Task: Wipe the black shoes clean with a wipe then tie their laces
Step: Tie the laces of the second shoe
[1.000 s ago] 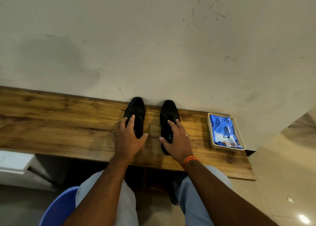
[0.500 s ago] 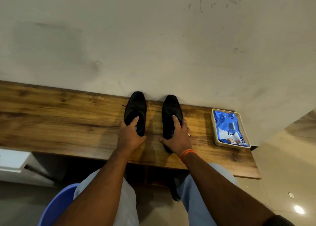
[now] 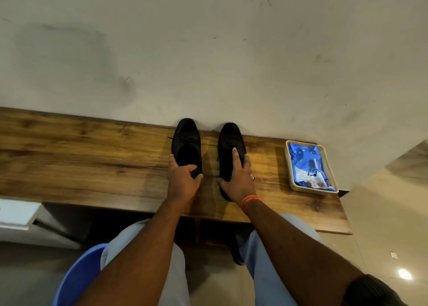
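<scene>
Pushed both shoes further back since a second ago; left hand (image 3: 183,180) grips the left shoe (image 3: 186,143) heel, right hand (image 3: 238,178) grips the right shoe (image 3: 230,141), mid-frame; wipes pack (image 3: 310,166) far right untouched; loose laces might snag

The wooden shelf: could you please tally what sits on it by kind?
Black shoes: 2, the left shoe and the right shoe
Beige tray: 1
Blue wipes pack: 1, lying in the tray
Total: 4

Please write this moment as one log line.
left hand: grips left shoe heel | right hand: grips right shoe | wipes pack: untouched in tray
</scene>
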